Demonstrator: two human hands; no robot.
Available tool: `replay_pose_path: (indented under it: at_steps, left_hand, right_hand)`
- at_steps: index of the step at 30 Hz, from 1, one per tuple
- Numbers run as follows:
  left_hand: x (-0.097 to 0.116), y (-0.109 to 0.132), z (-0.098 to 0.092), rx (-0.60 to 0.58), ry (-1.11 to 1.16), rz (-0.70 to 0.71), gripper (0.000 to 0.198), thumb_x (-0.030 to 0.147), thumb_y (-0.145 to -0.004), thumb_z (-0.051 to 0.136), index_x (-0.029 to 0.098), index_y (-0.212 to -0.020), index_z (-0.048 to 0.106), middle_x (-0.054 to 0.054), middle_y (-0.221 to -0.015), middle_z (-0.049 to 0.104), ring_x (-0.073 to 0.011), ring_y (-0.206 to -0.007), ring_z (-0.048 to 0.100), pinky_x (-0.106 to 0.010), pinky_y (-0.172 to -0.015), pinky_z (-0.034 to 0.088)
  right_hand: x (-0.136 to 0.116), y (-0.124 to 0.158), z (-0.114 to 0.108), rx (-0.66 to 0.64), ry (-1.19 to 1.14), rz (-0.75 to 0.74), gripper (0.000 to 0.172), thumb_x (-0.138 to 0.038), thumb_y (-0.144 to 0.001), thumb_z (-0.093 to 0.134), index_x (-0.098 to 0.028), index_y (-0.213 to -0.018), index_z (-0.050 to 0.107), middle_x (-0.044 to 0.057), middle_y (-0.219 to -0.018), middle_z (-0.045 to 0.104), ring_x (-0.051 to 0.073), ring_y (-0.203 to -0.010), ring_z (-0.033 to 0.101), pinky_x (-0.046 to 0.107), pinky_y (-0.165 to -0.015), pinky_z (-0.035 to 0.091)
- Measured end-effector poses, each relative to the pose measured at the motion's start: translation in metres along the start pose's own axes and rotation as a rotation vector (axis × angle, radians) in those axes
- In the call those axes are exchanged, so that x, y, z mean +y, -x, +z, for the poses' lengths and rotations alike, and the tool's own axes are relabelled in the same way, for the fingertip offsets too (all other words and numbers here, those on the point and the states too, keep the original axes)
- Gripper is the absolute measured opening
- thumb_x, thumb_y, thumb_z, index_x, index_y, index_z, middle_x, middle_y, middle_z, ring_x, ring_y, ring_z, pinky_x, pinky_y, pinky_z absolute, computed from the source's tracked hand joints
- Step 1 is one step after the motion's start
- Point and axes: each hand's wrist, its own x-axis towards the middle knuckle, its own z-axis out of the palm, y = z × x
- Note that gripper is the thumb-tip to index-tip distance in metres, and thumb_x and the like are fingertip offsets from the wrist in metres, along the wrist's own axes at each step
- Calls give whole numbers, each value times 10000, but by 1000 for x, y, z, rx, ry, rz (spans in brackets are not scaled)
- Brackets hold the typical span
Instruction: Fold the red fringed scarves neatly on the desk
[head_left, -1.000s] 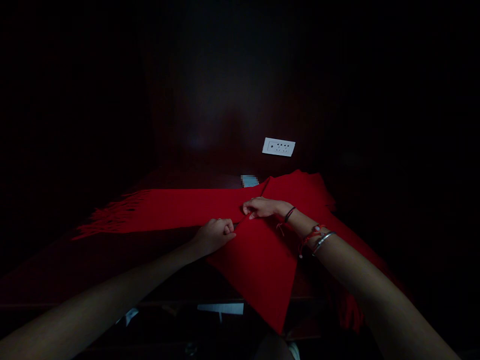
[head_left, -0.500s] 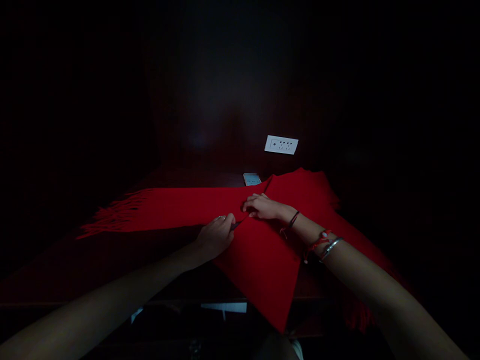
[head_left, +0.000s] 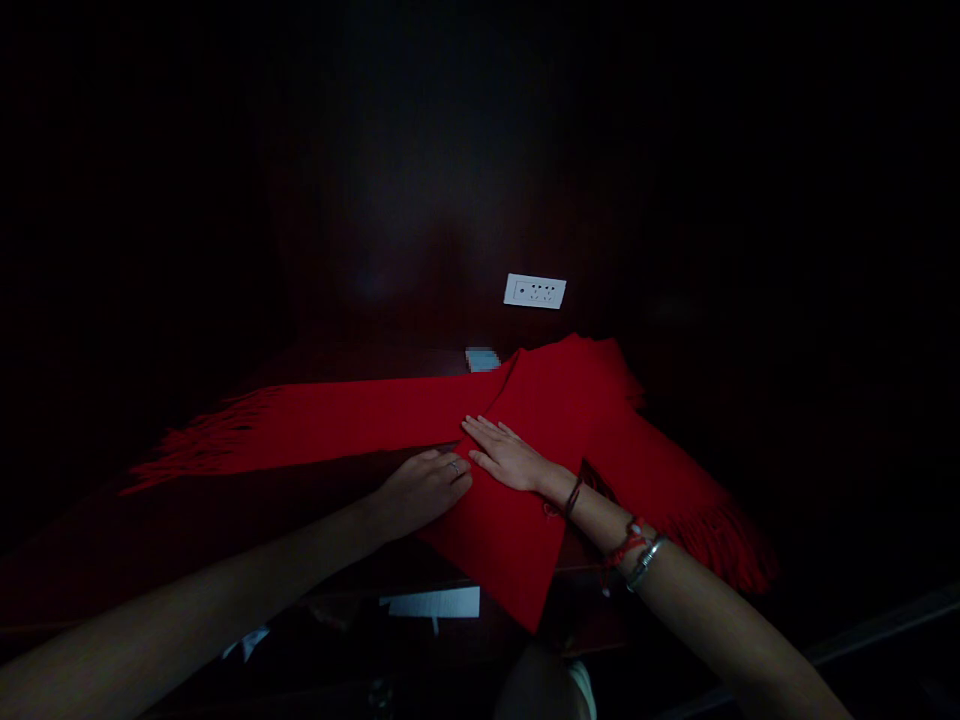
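Observation:
A red fringed scarf (head_left: 375, 420) lies folded across a dark surface, one end stretched to the left and the other to the lower right. Its pointed middle part hangs over the front edge. My right hand (head_left: 506, 455) rests flat on the scarf near the fold, fingers stretched out. Beside it, my left hand (head_left: 424, 492), with a ring, has its fingers curled on the scarf's left edge; the fingertips are partly hidden.
A white socket plate (head_left: 535, 291) is set in the dark back wall. Behind the scarf lies a small pale blue item (head_left: 482, 359). White paper (head_left: 435, 602) shows below the front edge. Deep shadow covers both sides.
My right hand has gone from pinching the fold to lying flat, slightly nearer me. The crossing fold is smoothed down. The view has shifted a little.

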Motion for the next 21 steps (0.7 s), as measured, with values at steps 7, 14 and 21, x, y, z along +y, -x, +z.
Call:
replay_pose_path:
  at_steps: [7, 14, 21]
  left_hand:
    - [-14, -5, 3, 84, 230, -401, 172, 215, -817, 366, 164, -863, 524, -42, -857, 558, -164, -782, 527, -265, -670, 395]
    - [-20, -14, 22, 61, 460, -515, 229, 383, -746, 485, 162, -693, 518, -32, -739, 526, -176, -749, 490, -274, -690, 377]
    - [-18, -18, 21, 9, 378, -512, 282, 256, -829, 346, 144, -668, 549, -61, -723, 542, -180, -766, 492, -293, -738, 363]
  right_hand:
    - [8, -23, -15, 61, 73, -213, 272, -177, -818, 400, -132, -1039, 552, 92, -1028, 565, 165, -1002, 466, 299, -895, 326]
    - [16, -67, -27, -310, -35, -265, 167, -133, -679, 596, -124, -846, 602, 46, -848, 573, 131, -787, 498, 246, -715, 377]
    - [19, -83, -30, -555, -220, -216, 142, -24, -683, 492, -94, -762, 587, -5, -674, 573, 78, -617, 481, 189, -607, 366]
